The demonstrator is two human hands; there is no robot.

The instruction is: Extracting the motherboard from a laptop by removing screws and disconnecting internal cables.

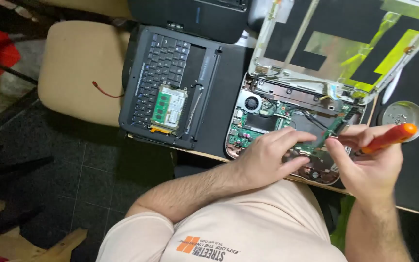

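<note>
Orange-handled screwdriver (pixel 389 138) sits gripped in the right hand (pixel 367 167), at three o'clock of the opened laptop's circuit board (pixel 267 123); left hand (pixel 267 157) presses flat, fingers spread, on the board, holding nothing.

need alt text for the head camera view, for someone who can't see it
Seen from above, a person's left hand rests on the exposed circuit board of an opened laptop, while the right hand holds an orange-handled screwdriver. A detached keyboard panel lies to the left.

so I count one opened laptop (pixel 287 121), one loose keyboard (pixel 163 77), one orange screwdriver (pixel 389 138), one metal dish (pixel 403 114), two chairs (pixel 78 68)
</note>
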